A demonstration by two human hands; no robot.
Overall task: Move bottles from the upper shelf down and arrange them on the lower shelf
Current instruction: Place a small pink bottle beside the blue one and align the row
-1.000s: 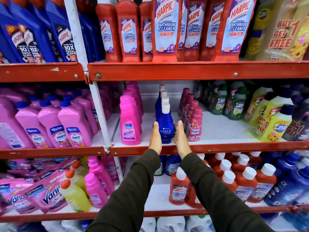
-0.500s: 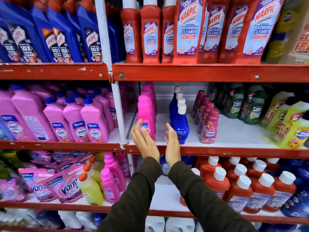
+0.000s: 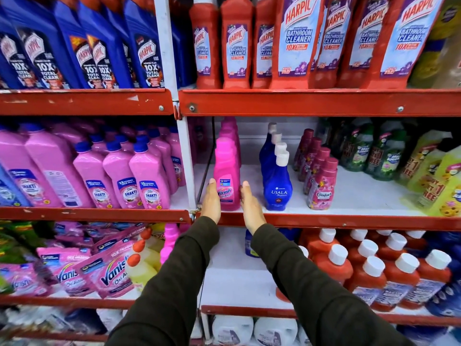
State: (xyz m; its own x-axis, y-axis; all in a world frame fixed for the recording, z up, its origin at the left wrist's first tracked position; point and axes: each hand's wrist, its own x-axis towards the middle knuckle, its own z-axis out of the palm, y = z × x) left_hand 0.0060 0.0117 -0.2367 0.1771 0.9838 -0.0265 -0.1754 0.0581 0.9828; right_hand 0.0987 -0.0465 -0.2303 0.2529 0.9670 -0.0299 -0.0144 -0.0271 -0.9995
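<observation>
Shop aisle, red metal shelves point(image 3: 319, 102) in tiers, stocked rows of Harpic bathroom cleaner point(image 3: 296, 43) above the hands, Vanish refill pouches point(image 3: 109, 275) lower left, promotional free-offer packs point(image 3: 436, 176) far right

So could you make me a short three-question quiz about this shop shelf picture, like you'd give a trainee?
1. True or false: the left hand and right hand flank the front pink Vanish bottle.
2. Which bottle stands just right of it on that middle shelf? A) green dish liquid B) blue Ujala bottle C) red Harpic
3. Fill in: the red bottles on the shelf below have ____ caps.

Key: 1 true; 2 B; 3 white.
</observation>
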